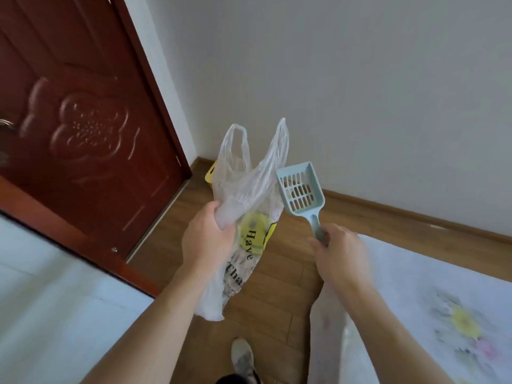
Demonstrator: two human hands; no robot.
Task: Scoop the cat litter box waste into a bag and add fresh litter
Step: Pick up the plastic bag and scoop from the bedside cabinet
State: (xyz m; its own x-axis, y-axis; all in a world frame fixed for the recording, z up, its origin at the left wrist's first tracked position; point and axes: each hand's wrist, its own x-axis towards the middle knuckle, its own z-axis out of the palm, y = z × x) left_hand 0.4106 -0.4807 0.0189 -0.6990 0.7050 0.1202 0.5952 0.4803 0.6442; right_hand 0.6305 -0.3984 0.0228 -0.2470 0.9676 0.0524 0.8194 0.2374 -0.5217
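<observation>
My left hand [206, 239] grips a thin clear plastic bag [243, 189] by its upper edge. The bag hangs in the air, its two handles stick up, and black lettering with a yellow round print shows on its lower half. My right hand [339, 254] holds the handle of a pale blue slotted litter scoop [300, 188]. The scoop's head points up and away, just right of the bag, and touches its side. A few small clumps seem to lie in the scoop. No litter box is in view.
A dark red door [83, 120] stands at the left above a white surface [55, 300]. A yellow object [210, 174] sits in the floor corner behind the bag. A white flowered cloth [429, 314] covers the right. Wood floor [282, 273] lies between, with my foot [243, 358] below.
</observation>
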